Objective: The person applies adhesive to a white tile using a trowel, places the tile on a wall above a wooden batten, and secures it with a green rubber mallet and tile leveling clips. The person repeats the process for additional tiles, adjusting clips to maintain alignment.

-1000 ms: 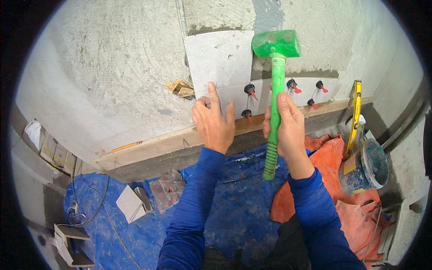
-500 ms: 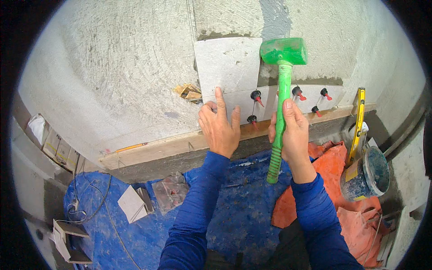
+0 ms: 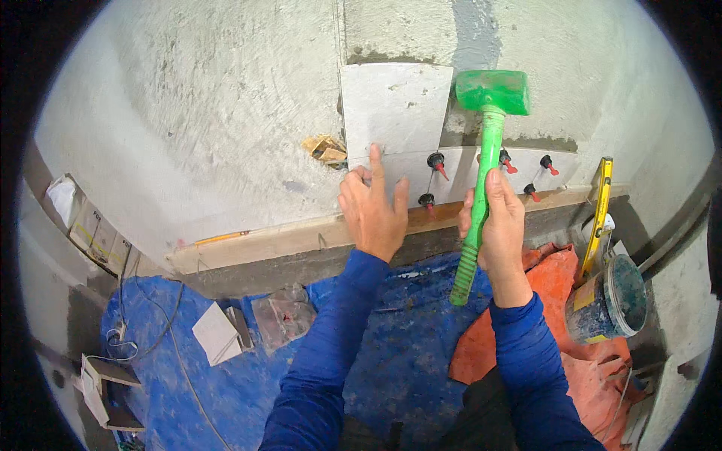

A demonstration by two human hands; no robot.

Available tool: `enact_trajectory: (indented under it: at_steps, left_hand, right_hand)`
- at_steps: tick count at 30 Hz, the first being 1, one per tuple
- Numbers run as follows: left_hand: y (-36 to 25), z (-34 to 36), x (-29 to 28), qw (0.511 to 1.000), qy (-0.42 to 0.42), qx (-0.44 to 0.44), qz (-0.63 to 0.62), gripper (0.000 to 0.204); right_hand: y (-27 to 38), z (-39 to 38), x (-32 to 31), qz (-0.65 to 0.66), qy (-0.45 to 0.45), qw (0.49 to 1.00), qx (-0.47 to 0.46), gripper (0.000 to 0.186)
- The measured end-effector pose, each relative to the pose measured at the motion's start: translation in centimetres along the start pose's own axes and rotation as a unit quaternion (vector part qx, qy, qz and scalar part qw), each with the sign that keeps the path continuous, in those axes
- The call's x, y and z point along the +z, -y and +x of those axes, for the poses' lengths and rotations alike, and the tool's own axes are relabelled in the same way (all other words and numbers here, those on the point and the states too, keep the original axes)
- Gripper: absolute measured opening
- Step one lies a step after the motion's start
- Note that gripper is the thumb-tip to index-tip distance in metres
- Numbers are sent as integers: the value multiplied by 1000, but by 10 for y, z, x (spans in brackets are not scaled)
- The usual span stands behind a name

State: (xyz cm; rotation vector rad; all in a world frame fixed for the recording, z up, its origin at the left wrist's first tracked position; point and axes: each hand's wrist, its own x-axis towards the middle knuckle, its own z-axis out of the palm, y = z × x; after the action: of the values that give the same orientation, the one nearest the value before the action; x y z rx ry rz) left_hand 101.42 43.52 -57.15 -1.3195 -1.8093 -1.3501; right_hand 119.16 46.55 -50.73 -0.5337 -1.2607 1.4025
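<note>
My right hand [image 3: 502, 233] grips the ribbed handle of a green mallet [image 3: 490, 139], held upright with its head at the top. In this view the head appears just beyond the right edge of the upper pale tile [image 3: 395, 105]. My left hand [image 3: 376, 214] is at the wall, its index finger pointing up to the joint below that tile. Its thumb is spread and the other fingers are bent. Behind it runs a lower row of pale tiles [image 3: 459, 159], fitted with several black-and-red levelling clips [image 3: 436, 161]. The mallet hides part of this row.
A wooden batten [image 3: 293, 239] runs beneath the lower row, with a pencil [image 3: 222, 237] on it. At right stand a yellow spirit level [image 3: 599, 214] and a bucket [image 3: 590, 304] by orange sheeting [image 3: 556, 289]. Tile pieces [image 3: 216, 334], a plastic bag [image 3: 284, 319] and cables lie on blue tarp [image 3: 406, 361].
The view has shifted slightly, so the wall and hands appear farther right. The mallet head sits a little lower against the upper tile. My left hand keeps its place.
</note>
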Motion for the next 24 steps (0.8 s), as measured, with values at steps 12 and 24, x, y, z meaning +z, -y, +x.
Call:
enact_trajectory:
  at_steps: [12, 24]
  left_hand:
    - [4, -2, 4, 1000, 3, 5, 7, 80]
    - [4, -1, 5, 1000, -5, 14, 10, 81]
  right_hand:
    - [-1, -1, 0, -9, 15, 1000, 3, 39]
    - [-3, 1, 1, -7, 0, 1000, -7, 39]
